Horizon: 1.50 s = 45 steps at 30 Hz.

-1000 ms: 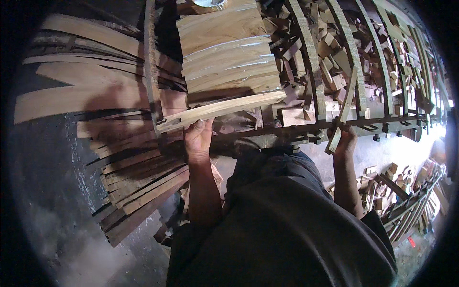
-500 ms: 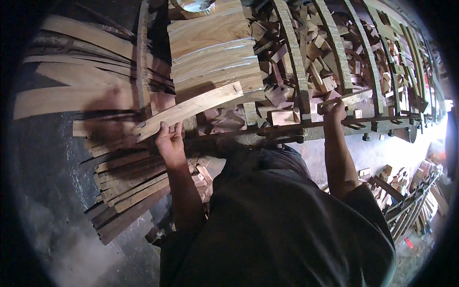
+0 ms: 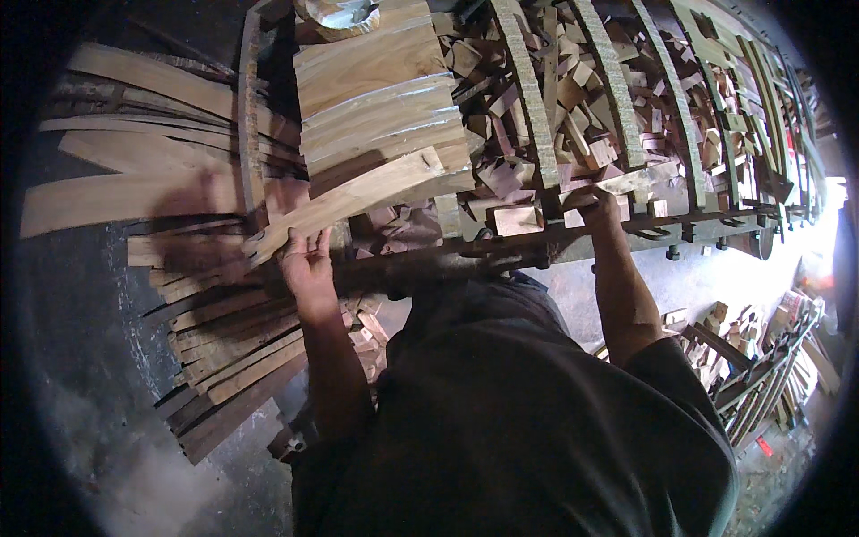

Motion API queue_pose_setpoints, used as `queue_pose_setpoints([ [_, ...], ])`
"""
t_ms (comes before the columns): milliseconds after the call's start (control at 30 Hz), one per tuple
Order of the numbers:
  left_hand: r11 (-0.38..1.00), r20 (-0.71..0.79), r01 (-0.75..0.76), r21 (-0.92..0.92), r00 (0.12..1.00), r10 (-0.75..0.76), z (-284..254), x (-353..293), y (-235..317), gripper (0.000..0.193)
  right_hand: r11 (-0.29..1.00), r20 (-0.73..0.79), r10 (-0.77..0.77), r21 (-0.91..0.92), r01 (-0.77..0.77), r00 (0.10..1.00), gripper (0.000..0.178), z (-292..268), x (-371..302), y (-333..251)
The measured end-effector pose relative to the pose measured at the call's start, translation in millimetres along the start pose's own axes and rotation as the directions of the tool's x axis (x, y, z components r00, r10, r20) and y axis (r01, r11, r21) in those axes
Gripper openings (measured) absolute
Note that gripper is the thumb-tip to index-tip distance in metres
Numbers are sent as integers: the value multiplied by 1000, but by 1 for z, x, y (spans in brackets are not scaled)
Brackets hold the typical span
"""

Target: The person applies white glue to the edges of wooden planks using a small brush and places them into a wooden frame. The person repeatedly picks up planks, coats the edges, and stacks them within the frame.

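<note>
My left hand (image 3: 307,266) is closed on the near left end of a long pale wooden board (image 3: 358,199), thumb and fingers at its lower edge. That board slants up to the right across the front of several edge-to-edge planks (image 3: 376,98), which have white, glue-like streaks along their seams. Farther right, my right hand (image 3: 598,208) is closed around one end of a thin, pale, flat piece (image 3: 637,179), which looks like a wooden slat. Its other end points right over the metal bars. My palm hides the gripped end.
A bowl (image 3: 344,16) with whitish contents sits behind the planks. Ridged metal bars (image 3: 528,89) run back from a front rail (image 3: 501,246), over many wood offcuts (image 3: 591,89). Long boards (image 3: 134,192) lie at left, and stacked strips (image 3: 242,358) below them. More scraps (image 3: 725,327) lie at lower right.
The whole view has shifted a little, so the bench appears farther left. The slat in my right hand has turned slightly and shows more of its broad face. Both hands keep their holds.
</note>
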<state>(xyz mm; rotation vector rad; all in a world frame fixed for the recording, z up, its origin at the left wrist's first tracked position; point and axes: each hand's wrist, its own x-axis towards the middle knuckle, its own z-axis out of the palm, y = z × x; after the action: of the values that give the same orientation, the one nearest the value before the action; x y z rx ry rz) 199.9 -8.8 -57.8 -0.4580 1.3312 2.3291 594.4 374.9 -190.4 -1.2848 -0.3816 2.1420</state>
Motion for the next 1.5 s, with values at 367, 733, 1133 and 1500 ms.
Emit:
queue_pose_setpoints([
  [367,896,343,32,443,917,-202,-63,19,-62,33,424,-87,-778,-803,419,622,35,26,-15,27],
  [733,915,257,398,-67,893,-369,-80,67,-129,33,592,97,130,-806,1,987,36,123,-48,133],
  [1133,926,279,236,295,906,-319,-103,91,-152,37,480,-79,207,-861,-171,975,29,145,-27,171],
  [1500,862,-80,508,2,859,-506,-75,84,-142,39,511,-142,137,-838,-192,980,24,152,-26,178],
])
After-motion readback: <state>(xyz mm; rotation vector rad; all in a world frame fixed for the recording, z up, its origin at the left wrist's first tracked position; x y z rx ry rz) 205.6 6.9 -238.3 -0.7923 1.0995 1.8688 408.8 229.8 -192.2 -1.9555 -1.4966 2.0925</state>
